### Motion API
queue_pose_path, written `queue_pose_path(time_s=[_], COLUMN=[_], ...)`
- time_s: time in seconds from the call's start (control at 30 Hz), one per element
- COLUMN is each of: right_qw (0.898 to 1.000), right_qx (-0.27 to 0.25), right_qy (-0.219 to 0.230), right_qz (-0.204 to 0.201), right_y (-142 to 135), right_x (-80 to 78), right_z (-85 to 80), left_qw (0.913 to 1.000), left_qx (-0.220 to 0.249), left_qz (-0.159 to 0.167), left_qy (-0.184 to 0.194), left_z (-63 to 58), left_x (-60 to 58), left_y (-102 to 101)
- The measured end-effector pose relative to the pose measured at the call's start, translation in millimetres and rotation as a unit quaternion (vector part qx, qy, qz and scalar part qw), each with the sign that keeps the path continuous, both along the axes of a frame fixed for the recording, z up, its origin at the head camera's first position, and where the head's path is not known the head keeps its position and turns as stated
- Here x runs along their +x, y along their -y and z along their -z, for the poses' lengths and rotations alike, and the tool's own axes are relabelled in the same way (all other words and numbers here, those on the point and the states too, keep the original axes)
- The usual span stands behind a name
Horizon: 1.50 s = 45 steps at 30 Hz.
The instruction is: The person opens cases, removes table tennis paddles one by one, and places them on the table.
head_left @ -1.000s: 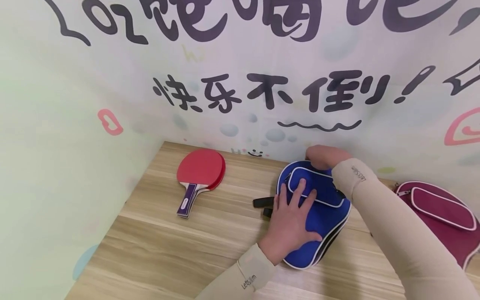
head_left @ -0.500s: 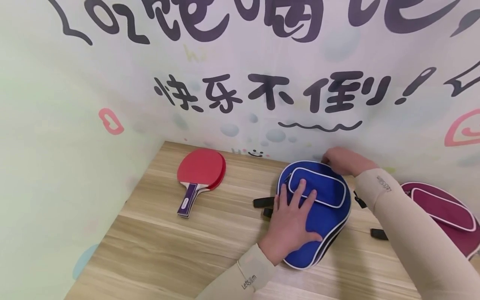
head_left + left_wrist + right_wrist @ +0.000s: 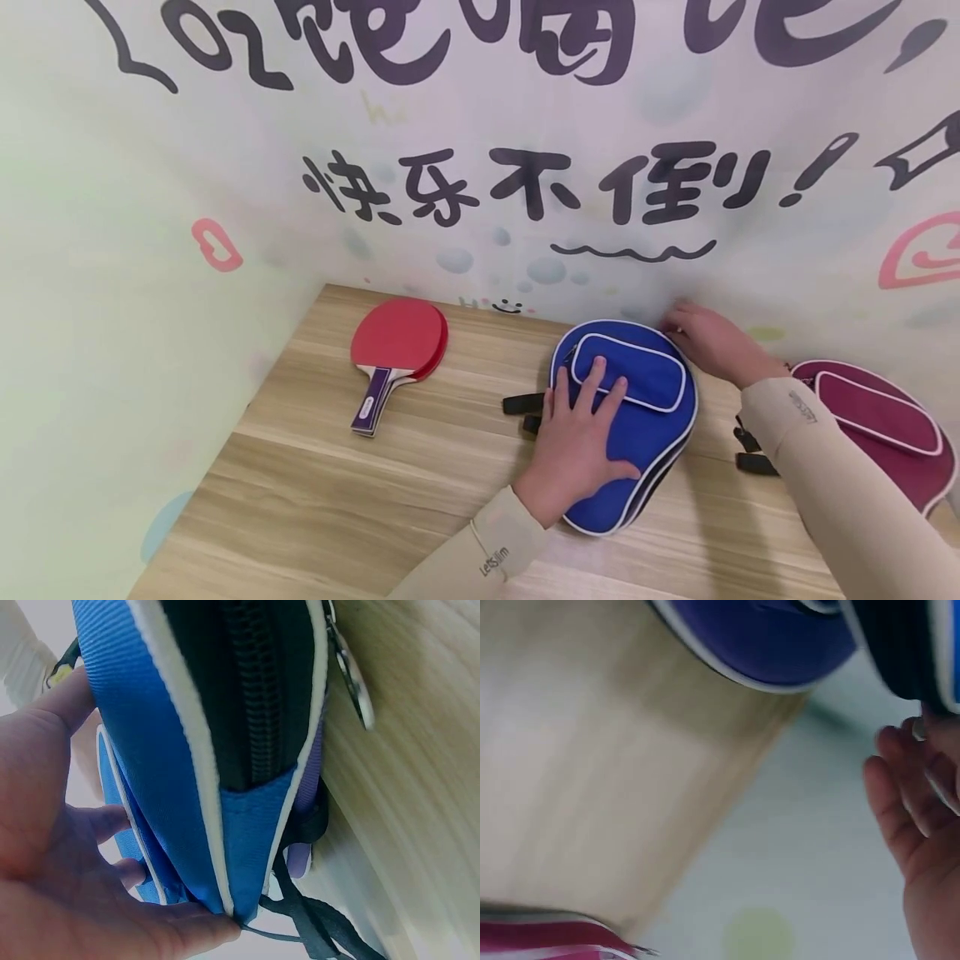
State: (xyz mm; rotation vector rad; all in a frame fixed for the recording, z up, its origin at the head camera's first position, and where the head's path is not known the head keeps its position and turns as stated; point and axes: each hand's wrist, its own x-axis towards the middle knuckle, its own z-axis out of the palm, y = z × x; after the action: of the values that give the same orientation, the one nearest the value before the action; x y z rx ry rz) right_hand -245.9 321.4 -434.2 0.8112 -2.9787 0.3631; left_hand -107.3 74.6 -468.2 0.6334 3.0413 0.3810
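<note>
A blue table tennis bat case (image 3: 652,425) with white piping and a front pocket lies on the wooden table. My left hand (image 3: 573,454) rests on it with fingers spread over the pocket's lower edge. Dark zipper teeth (image 3: 259,697) run along its side in the left wrist view, where a metal zipper tab (image 3: 352,679) hangs. At the case's upper right edge, my right hand (image 3: 712,337) has its fingers bent. There the thumb and fingertips pinch a small shiny zipper pull (image 3: 919,729), partly hidden. A purple-blue panel (image 3: 780,645) shows beside the dark side band in the right wrist view.
Two red bats (image 3: 397,337) lie overlapped on the wooden table (image 3: 322,492) at left. A maroon case (image 3: 885,425) lies at right, partly behind the right sleeve. Black straps (image 3: 523,405) stick out left of the blue case. A printed wall (image 3: 420,275) closes off the back.
My right hand has moved rightward along the top edge of the blue case, uncovering more of the pocket. My left hand stays spread in place on the case.
</note>
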Motion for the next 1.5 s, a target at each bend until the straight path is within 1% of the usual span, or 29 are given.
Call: queue_pose_path(time_s=[0.1,0.2,0.3,0.43,0.57,0.77,0.97,1.2,1.3,1.4,1.5], right_qw=[0.999,0.994,0.985,0.971,0.959,0.948,0.95,0.959,0.96,0.958,0.958], right_qx=[-0.046,-0.091,-0.144,-0.197,-0.228,-0.258,-0.248,-0.218,-0.218,-0.232,-0.245], right_qy=[0.002,-0.003,-0.005,-0.002,-0.002,0.012,0.044,0.079,0.09,0.105,0.113], right_qz=[0.027,0.059,0.094,0.139,0.168,0.186,0.185,0.166,0.148,0.132,0.101], right_y=[-7,-12,-18,-26,-32,-42,-48,-52,-51,-48,-43], right_x=[7.0,15.6,25.9,41.7,57.0,81.1,102.8,125.8,132.4,138.7,144.1], right_z=[9.0,18.3,28.1,38.0,45.3,51.5,49.6,39.7,39.1,40.5,41.5], left_qw=[1.0,1.0,1.0,0.9999,0.9999,1.0,0.9998,0.9999,0.9999,0.9999,0.9999], left_qx=[-0.001,-0.001,0.0,0.002,-0.002,-0.006,0.001,-0.007,-0.009,-0.008,-0.005], left_qz=[-0.004,-0.006,-0.006,-0.002,-0.004,-0.003,-0.008,0.001,0.0,-0.001,-0.001], left_qy=[0.005,0.007,0.007,0.01,0.01,0.007,0.017,0.015,0.012,0.013,0.014], left_z=[0.2,-0.7,-2.3,-3.4,-2.7,-1.0,-1.1,-0.6,-0.5,-0.6,-0.5], left_x=[-0.3,-0.3,0.2,0.8,1.2,2.0,1.2,1.5,1.3,0.9,1.0], left_y=[0,2,2,2,0,-2,-2,-1,-1,-2,-1])
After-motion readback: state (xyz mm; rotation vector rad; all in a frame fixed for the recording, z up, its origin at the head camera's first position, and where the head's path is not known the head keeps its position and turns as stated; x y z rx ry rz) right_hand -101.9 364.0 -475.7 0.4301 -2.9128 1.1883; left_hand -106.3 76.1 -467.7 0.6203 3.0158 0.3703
